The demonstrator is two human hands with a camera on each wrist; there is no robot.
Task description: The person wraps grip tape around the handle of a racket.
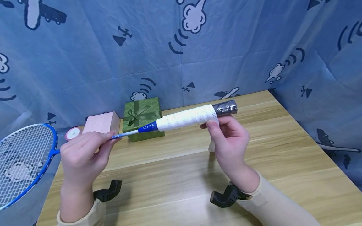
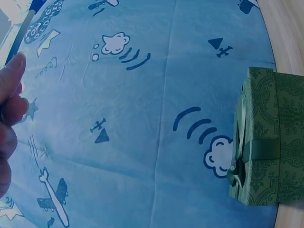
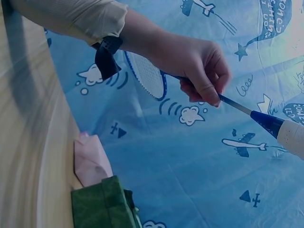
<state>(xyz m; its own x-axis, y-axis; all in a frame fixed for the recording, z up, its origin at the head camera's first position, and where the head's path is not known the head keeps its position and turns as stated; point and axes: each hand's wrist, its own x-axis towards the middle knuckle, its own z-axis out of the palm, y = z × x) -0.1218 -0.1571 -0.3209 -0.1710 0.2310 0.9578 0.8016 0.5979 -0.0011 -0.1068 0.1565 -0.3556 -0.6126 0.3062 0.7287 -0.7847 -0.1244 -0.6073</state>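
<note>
Spanning the head view from lower left to right of centre, a blue & white badminton racket (image 1: 130,133) is held up over the wood table (image 1: 183,175) by both hands. Its thin shaft is pinched btwn thumb & fingers of L hand (image 1: 85,153). Most of the handle is covered by white tape (image 1: 185,118), spirally wrapped; the black handle end (image 1: 226,107) is left uncovered. At the boundary, the tape is pinched by R hand (image 1: 230,141), thumb in front, some fingers behind. A pale strip (image 1: 211,146) is seen just below, partly hidden; whether it's joined to the wrap can't be told. Each wrist is fitted w/ a black mount, nr a beige sleeve cuff. At the table's back edge, L to R: a pink-rimmed roll (image 1: 73,133), a pink box (image 1: 99,124), a green box (image 1: 155,106) w/ ribbon bow. Behind, a blue plane-print cloth (image 1: 85,62) is hung.

L wrist view: fingers are cut off at L edge, so their hold can't be told there; green box is shown at R.

R wrist view: L hand's pinch on the shaft is shown; cone & tape are seen at R, both boxes lower L.
</note>
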